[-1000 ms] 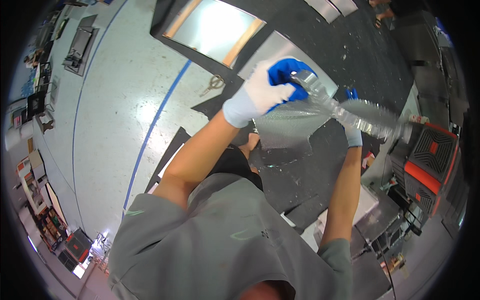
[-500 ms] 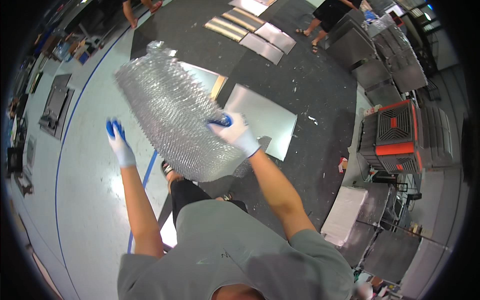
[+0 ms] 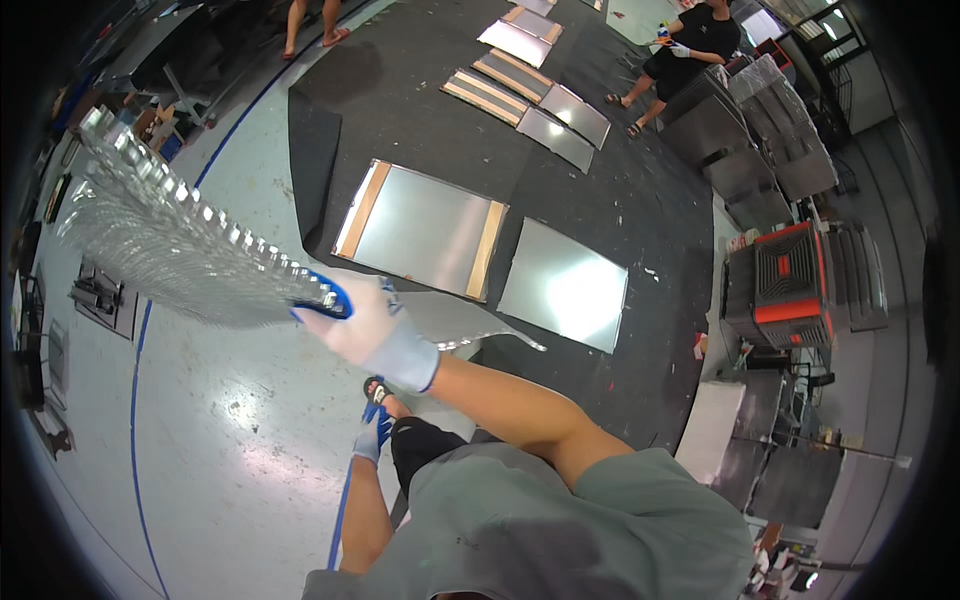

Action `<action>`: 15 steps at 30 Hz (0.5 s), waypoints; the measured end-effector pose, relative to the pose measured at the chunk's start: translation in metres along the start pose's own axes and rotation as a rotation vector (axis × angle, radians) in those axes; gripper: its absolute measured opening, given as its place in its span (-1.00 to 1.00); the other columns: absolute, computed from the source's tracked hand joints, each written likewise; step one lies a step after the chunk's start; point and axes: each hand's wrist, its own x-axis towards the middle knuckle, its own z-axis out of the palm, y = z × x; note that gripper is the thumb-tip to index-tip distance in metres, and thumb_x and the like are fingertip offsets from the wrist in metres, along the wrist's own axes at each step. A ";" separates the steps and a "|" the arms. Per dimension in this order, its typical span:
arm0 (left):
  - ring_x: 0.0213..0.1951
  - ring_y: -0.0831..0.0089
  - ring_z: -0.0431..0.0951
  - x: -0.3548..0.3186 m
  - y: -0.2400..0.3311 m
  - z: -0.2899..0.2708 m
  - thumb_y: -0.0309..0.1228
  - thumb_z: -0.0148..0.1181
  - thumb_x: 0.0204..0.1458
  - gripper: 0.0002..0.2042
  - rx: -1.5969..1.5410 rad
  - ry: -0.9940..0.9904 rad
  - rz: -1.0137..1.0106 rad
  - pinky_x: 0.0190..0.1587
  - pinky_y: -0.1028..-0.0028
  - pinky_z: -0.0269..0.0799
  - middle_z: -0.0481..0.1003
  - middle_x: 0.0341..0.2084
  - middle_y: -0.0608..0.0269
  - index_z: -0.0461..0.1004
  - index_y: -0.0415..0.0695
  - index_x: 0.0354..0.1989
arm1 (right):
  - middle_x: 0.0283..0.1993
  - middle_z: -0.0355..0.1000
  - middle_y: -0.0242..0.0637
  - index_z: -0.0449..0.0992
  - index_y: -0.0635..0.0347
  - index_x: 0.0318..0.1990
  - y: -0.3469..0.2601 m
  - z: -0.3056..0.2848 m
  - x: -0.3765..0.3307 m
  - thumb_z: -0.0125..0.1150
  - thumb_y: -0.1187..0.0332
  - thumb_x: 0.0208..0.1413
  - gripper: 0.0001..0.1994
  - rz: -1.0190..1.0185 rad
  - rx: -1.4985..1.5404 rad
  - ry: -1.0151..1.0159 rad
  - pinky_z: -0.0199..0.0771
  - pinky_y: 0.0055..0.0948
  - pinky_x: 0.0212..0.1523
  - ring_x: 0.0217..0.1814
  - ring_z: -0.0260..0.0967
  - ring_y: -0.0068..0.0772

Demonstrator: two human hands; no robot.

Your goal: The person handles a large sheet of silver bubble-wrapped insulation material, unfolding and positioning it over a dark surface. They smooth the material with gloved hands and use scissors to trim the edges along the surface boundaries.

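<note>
My right hand (image 3: 372, 330), in a white glove with blue fingers, is closed around a sheet of clear bubble wrap (image 3: 185, 250). Most of the sheet sticks out to the left in the air, blurred by motion, and a smaller flap (image 3: 455, 318) shows to the right of the wrist. My left hand (image 3: 370, 435), gloved alike, hangs low beside my leg with fingers apart and nothing in it. On the dark mat beyond lie a silver panel with wooden strips at two ends (image 3: 425, 230) and a plain silver panel (image 3: 565, 285).
More silver panels (image 3: 555, 140) lie farther off on the dark mat (image 3: 400, 100). A person in black (image 3: 700, 50) stands at the far right, near leaning dark panels (image 3: 705, 120). A black-and-orange machine (image 3: 790, 280) stands to the right. Another person's legs (image 3: 315, 25) show at the top.
My right hand has swung the bubble wrap to the left, uncovering the panel with wooden strips. My left hand has dropped back beside my leg. The view has shifted.
</note>
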 end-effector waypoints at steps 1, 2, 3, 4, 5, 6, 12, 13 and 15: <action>-0.31 0.33 0.59 0.008 0.009 0.002 -0.03 0.16 0.29 -0.55 -0.064 -0.012 0.002 -0.26 0.32 0.53 0.58 -0.25 0.27 0.41 0.01 0.24 | -0.15 0.61 -0.02 0.55 0.33 0.06 -0.009 0.019 0.009 0.37 0.40 0.13 -0.64 -0.043 0.076 0.062 0.55 -0.30 -0.09 -0.11 0.61 0.00; -0.30 0.29 0.61 0.018 0.018 0.008 0.02 0.13 0.28 -0.50 -0.206 -0.203 -0.017 -0.20 0.25 0.55 0.59 -0.22 0.21 0.39 0.00 0.27 | -0.18 0.61 -0.06 0.56 0.33 0.05 -0.017 0.034 0.019 0.38 0.39 0.13 -0.65 -0.093 0.084 0.112 0.55 -0.34 -0.11 -0.15 0.60 -0.12; -0.28 0.25 0.62 0.028 0.025 0.015 0.08 0.10 0.28 -0.45 -0.294 -0.299 -0.131 -0.13 0.18 0.57 0.60 -0.20 0.15 0.37 -0.02 0.29 | -0.20 0.61 -0.10 0.57 0.33 0.05 -0.025 0.046 0.028 0.40 0.39 0.14 -0.66 -0.146 0.090 0.159 0.54 -0.37 -0.12 -0.20 0.59 -0.24; -0.27 0.23 0.62 0.037 0.032 0.024 0.10 0.09 0.27 -0.43 -0.364 -0.454 -0.151 -0.11 0.18 0.56 0.60 -0.19 0.13 0.37 -0.03 0.29 | -0.23 0.61 -0.14 0.58 0.32 0.04 -0.033 0.055 0.037 0.41 0.39 0.14 -0.66 -0.186 0.089 0.203 0.54 -0.41 -0.14 -0.24 0.58 -0.35; -0.25 0.22 0.62 0.044 0.039 0.032 0.12 0.08 0.27 -0.42 -0.366 -0.489 -0.217 -0.09 0.17 0.56 0.60 -0.17 0.12 0.37 -0.04 0.29 | -0.26 0.60 -0.16 0.57 0.33 0.04 -0.041 0.062 0.043 0.40 0.40 0.14 -0.67 -0.232 0.104 0.222 0.53 -0.44 -0.16 -0.26 0.57 -0.40; -0.23 0.21 0.62 0.050 0.044 0.040 0.14 0.07 0.26 -0.40 -0.362 -0.504 -0.269 -0.07 0.17 0.55 0.60 -0.16 0.11 0.37 -0.05 0.29 | -0.29 0.59 -0.18 0.57 0.33 0.03 -0.048 0.065 0.049 0.40 0.41 0.15 -0.68 -0.261 0.109 0.239 0.53 -0.46 -0.18 -0.28 0.56 -0.44; -0.12 0.12 0.61 0.056 0.069 0.095 0.24 0.00 0.23 -0.30 -0.587 -0.425 -0.365 0.06 0.14 0.52 0.58 -0.07 0.03 0.36 -0.12 0.29 | -0.37 0.56 -0.42 0.60 0.30 -0.07 -0.088 0.036 0.072 0.37 0.45 0.18 -0.80 0.003 0.415 0.329 0.44 -0.65 -0.30 -0.36 0.44 -0.76; -0.10 0.11 0.60 0.056 0.071 0.106 0.26 -0.01 0.22 -0.28 -0.689 -0.404 -0.338 0.08 0.14 0.52 0.58 -0.06 0.02 0.36 -0.13 0.29 | -0.37 0.56 -0.46 0.61 0.30 -0.10 -0.090 0.028 0.079 0.37 0.45 0.18 -0.82 0.016 0.519 0.357 0.42 -0.67 -0.32 -0.37 0.42 -0.80; -0.07 0.08 0.60 0.063 0.078 0.123 0.30 -0.03 0.21 -0.24 -0.874 -0.359 -0.218 0.12 0.13 0.51 0.57 -0.03 -0.01 0.36 -0.15 0.29 | -0.35 0.56 -0.50 0.61 0.31 -0.10 -0.088 0.013 0.090 0.37 0.44 0.19 -0.82 -0.035 0.467 0.539 0.39 -0.67 -0.36 -0.39 0.40 -0.80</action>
